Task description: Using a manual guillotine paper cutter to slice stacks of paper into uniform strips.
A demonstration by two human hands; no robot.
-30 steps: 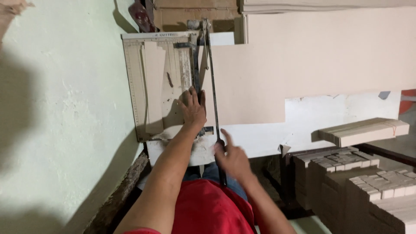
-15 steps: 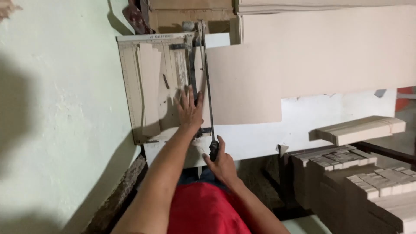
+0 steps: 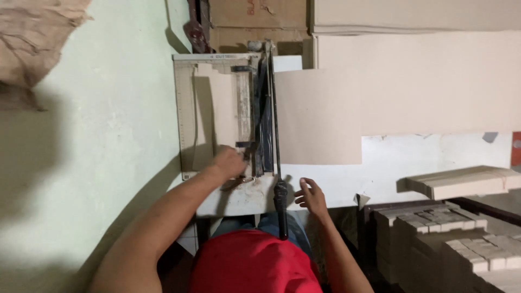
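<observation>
A guillotine paper cutter (image 3: 217, 70) lies on a white table (image 3: 336, 184). Its blade arm is lowered, and the black handle (image 3: 281, 209) points toward me. A brown cardboard sheet (image 3: 347, 103) reaches out from under the blade to the right. A narrower piece of cardboard (image 3: 214, 114) rests on the cutter's base. My left hand (image 3: 229, 163) sits at the near end of the base by the clamp bar (image 3: 244, 108), fingers curled; I cannot make out its grip. My right hand (image 3: 310, 196) hovers just right of the handle, fingers spread, holding nothing.
A pale green wall (image 3: 97, 152) fills the left side. Flat cardboard stacks (image 3: 412, 13) lie beyond the cutter. At the right are a bundle of cut pieces (image 3: 467, 182) and stacked rows of small cardboard blocks (image 3: 456, 244). My red shirt (image 3: 249, 266) fills the bottom.
My right hand has let go of the black handle and moved slightly right, fingers open. My left hand slid from the middle of the base toward its near end.
</observation>
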